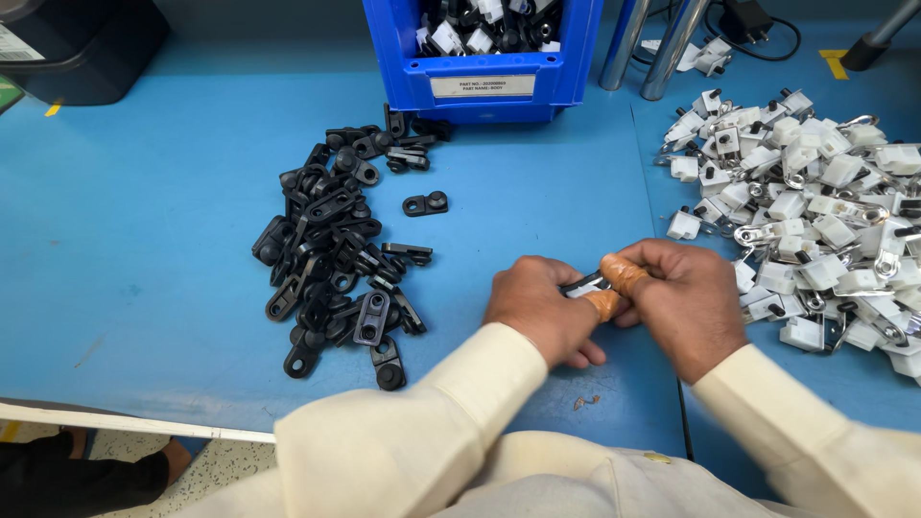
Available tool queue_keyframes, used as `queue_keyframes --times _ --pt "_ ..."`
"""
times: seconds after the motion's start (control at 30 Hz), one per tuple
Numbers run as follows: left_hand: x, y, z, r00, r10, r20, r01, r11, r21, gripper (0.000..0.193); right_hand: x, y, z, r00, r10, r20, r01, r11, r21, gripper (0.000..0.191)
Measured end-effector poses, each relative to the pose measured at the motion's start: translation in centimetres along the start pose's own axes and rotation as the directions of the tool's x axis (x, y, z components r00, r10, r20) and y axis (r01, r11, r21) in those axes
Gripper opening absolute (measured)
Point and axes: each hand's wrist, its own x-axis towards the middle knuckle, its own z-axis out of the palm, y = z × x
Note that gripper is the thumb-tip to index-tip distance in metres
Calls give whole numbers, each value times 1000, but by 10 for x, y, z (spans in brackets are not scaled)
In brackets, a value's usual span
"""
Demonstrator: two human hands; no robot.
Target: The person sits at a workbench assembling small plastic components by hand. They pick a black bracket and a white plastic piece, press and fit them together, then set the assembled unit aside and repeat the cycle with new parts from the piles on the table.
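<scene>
On the blue worktable point(173, 288) I see a blue plastic bin point(480, 58), black plastic brackets point(336, 259) and white clips point(815, 211). My left hand point(537, 312) and right hand point(686, 302) pinch the small black-and-white part point(587, 284) between closed fingertips, its long axis running hand to hand.

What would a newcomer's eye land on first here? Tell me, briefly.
Two hands, the left hand and right hand, meet at centre front, pinching a small black-and-white part; the right fingertips wear orange covers. A pile of black plastic pieces sprawls to the left, white clips with metal heap on the right, and a blue bin stands behind.
</scene>
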Motion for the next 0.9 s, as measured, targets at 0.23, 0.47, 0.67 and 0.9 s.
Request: queue_keyframes --times 0.23,0.47,0.67,0.9 --pt "3 2 -6 1000 -10 3 10 1000 20 39 7 -3 -4 964 240 118 -267 898 349 34" --pt "8 -2 -7 999 8 37 -13 991 134 49 6 -8 -3 984 -56 171 78 989 -127 18" --pt "11 -4 -6 998 54 20 -57 988 141 39 2 -3 16 998 41 -38 -41 999 11 21" --pt "12 -6 -17 991 126 41 -130 986 102 64 17 3 -6 971 126 205 -149 984 99 17"
